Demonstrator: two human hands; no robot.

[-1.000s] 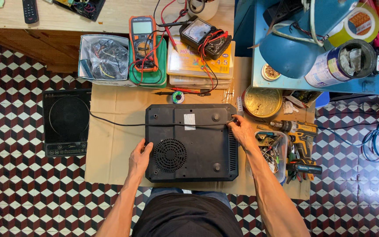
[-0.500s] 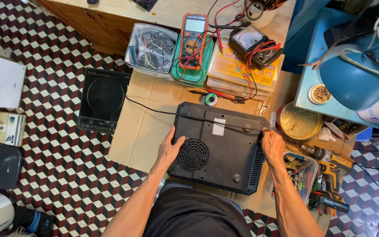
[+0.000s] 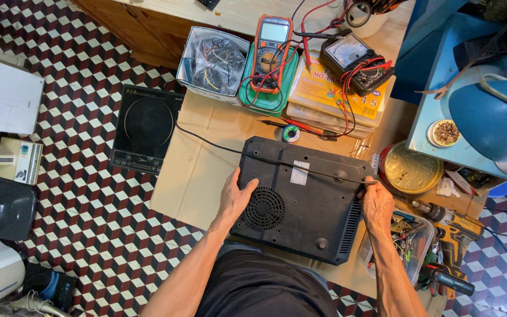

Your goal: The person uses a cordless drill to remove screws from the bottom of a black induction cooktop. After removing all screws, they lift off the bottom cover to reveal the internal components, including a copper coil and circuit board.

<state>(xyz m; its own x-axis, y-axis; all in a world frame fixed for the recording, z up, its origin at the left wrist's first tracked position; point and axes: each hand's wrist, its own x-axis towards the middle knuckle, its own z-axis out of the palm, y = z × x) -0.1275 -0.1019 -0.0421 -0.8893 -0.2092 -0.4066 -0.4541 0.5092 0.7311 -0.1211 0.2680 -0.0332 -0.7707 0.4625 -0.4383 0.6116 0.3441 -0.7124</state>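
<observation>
— Where's the cooker you're working on?

— The black induction cooker (image 3: pixel 300 199) lies upside down on the sheet of cardboard (image 3: pixel 200 170) on the tiled floor (image 3: pixel 83 235), right in front of my knees, its round fan grille (image 3: pixel 263 208) facing up. Its black power cord (image 3: pixel 230 149) runs across the top of the underside and off to the left over the cardboard

— And your hands?

— My left hand (image 3: pixel 235 196) rests flat on the casing near its left edge, fingers spread, thumb just beside the grille; it's loose, gripping nothing. My right hand (image 3: pixel 378 202) sits at the right edge of the casing, fingers curled over it. A thin metal shaft (image 3: pixel 371 182) shows at my fingertips, but I can't tell whether I'm actually pinching it

— What else is around?

— A second induction cooker (image 3: pixel 146 130) lies face up on the floor, left of the cardboard. Beyond the upturned one there's a small roll of solder (image 3: pixel 290 134), a green tray with an orange multimeter (image 3: pixel 271 53) on it, a box of bagged wires (image 3: pixel 213 61), and a black analogue meter (image 3: pixel 354 61) on a stack of yellow books (image 3: pixel 324 97). To my right sit a round golden tin lid (image 3: pixel 411 170), a clear tub of tools (image 3: pixel 409 240) and a yellow cordless drill (image 3: pixel 453 226)
</observation>
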